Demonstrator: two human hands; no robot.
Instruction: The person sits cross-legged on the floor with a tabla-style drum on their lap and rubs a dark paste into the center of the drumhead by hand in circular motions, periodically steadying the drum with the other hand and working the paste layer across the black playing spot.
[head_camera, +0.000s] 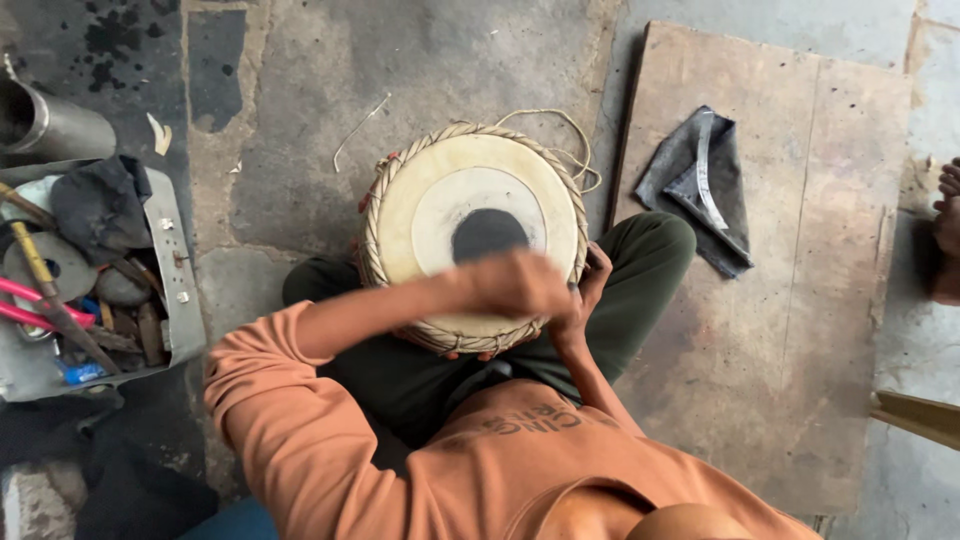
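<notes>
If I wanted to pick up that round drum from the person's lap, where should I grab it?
Probably by the woven rim of the drum, one palm on each side. The flat skin on top offers nothing to grip, while the braided edge bulges outward. The right hand already cups its right edge; the blurred left hand crosses the near edge.

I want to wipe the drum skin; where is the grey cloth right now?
In the head view the grey cloth lies on the wooden board, right of the drum and just beyond the person's knee.
</notes>
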